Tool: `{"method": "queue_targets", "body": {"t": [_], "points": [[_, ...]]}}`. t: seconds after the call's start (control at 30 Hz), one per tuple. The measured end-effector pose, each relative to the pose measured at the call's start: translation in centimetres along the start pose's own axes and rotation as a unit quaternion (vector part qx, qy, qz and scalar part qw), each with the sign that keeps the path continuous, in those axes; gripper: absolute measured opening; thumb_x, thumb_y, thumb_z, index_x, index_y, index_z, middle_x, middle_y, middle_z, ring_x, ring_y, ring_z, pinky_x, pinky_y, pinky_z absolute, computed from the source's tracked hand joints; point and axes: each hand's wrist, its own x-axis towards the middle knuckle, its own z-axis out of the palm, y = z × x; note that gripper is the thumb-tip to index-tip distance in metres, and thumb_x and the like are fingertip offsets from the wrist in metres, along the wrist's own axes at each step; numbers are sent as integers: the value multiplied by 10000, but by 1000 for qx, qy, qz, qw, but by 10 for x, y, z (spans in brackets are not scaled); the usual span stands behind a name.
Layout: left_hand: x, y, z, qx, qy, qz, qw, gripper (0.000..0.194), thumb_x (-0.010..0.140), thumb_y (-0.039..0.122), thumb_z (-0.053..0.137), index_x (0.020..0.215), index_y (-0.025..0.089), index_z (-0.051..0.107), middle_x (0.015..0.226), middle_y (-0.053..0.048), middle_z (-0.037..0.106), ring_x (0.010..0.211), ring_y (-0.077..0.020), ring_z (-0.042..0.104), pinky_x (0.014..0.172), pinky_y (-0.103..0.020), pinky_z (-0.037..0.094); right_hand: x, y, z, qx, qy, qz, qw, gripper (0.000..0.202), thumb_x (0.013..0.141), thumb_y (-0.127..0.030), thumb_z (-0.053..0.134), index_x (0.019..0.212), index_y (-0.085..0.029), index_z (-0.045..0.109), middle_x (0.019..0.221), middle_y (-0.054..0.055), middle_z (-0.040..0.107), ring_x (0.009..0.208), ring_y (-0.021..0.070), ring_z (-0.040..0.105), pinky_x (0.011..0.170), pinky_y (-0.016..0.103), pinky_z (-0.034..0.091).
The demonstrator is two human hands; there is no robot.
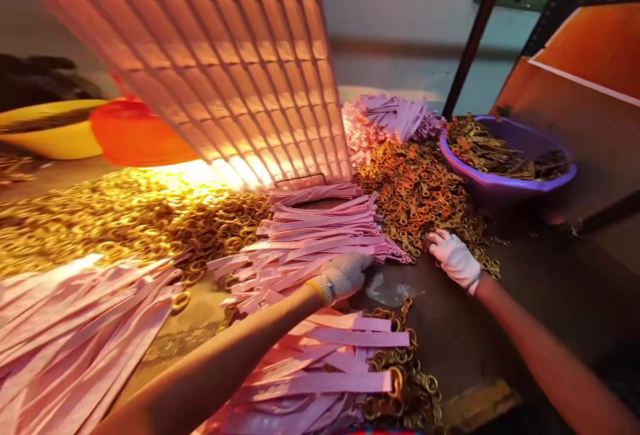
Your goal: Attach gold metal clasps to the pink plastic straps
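Over the right ends of a layered stack of pink straps [320,221] is my left hand [345,278], in a pale knitted glove with a yellow cuff. Its fingers curl down and what they hold is hidden. My right hand [455,261], in a white glove, is at the lower edge of a heap of brass-coloured metal clasps [420,188]. The fingers there are bent together; anything pinched in them is too small to make out. Nearer me, under my left forearm, lie more pink straps [325,355], some with metal rings [397,381] at their right ends.
A slatted panel [240,55] leans over the table with bright light beneath it. Brass rings [125,215] spread at left behind long pink straps [75,328]. A purple basin [515,181] holds metal-ended pieces at right. Orange [140,131] and yellow basins [55,138] stand at back left.
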Motion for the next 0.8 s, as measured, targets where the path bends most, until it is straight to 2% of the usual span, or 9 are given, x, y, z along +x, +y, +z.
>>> {"method": "queue_targets", "body": {"t": [0.2, 0.3, 0.37, 0.43, 0.5, 0.57, 0.6, 0.7, 0.8], "points": [[12, 1, -7, -219, 81, -64, 970, 45, 747, 212, 710, 771, 192, 679, 713, -43, 628, 765, -235, 629, 662, -287, 471, 7, 5, 9, 6, 89, -39, 995, 370, 696, 68, 523, 895, -163, 734, 1155, 189, 735, 1178, 319, 620, 992, 419, 493], [-4, 3, -11, -366, 73, -85, 924, 315, 901, 487, 600, 836, 182, 639, 659, -35, 591, 547, -165, 526, 471, -239, 385, 2, -8, 10, 29, 141, -42, 989, 433, 694, 22, 527, 1041, -148, 722, 1218, 188, 722, 1276, 357, 592, 1082, 491, 467], [-20, 3, -16, -449, 61, -88, 887, 462, 950, 612, 488, 880, 170, 602, 695, -58, 613, 506, -137, 501, 409, -199, 320, -6, -26, 12, 116, 176, -52, 976, 433, 770, -29, 502, 1133, -165, 695, 1206, 155, 729, 1209, 305, 649, 1050, 463, 518], [-38, 2, -20, -538, 45, -89, 837, 500, 967, 629, 461, 908, 150, 591, 754, -104, 651, 548, -138, 555, 393, -169, 308, -15, -51, 13, 270, 188, -62, 942, 393, 854, -86, 473, 1173, -193, 676, 1068, 103, 755, 980, 230, 720, 888, 370, 595], [-58, 2, -20, -652, 32, -104, 750, 426, 993, 520, 474, 955, 121, 618, 784, -138, 682, 588, -151, 611, 391, -162, 348, -24, -80, 11, 404, 167, -56, 898, 372, 904, -134, 477, 1214, -207, 668, 922, 56, 748, 769, 179, 703, 732, 297, 599], [-76, 7, -15, -740, 33, -127, 660, 258, 966, 316, 545, 1012, 88, 656, 802, -145, 711, 569, -139, 624, 392, -158, 380, -30, -109, 5, 459, 153, -30, 874, 394, 914, -161, 499, 1267, -213, 664, 887, 43, 744, 739, 170, 693, 737, 290, 598], [-84, 10, -13, -759, 41, -134, 636, 200, 925, 223, 584, 1033, 78, 670, 809, -139, 724, 533, -117, 604, 386, -149, 372, -32, -121, 1, 473, 152, -21, 867, 414, 906, -164, 511, 1289, -214, 663, 919, 51, 753, 793, 182, 707, 797, 311, 602], [-102, 21, -5, -731, 69, -112, 669, 224, 843, 150, 686, 1056, 82, 684, 807, -112, 742, 422, -40, 472, 361, -122, 301, -34, -147, -15, 507, 125, -30, 852, 474, 873, -141, 543, 1323, -226, 663, 1075, 72, 768, 1001, 222, 722, 978, 375, 566], [-109, 28, -2, -659, 89, -63, 744, 300, 851, 359, 748, 993, 108, 665, 699, -62, 704, 375, -24, 377, 345, -132, 275, -33, -161, -31, 542, 79, -44, 836, 438, 894, -139, 561, 1306, -233, 680, 1053, 55, 776, 948, 204, 727, 947, 341, 571]]}}
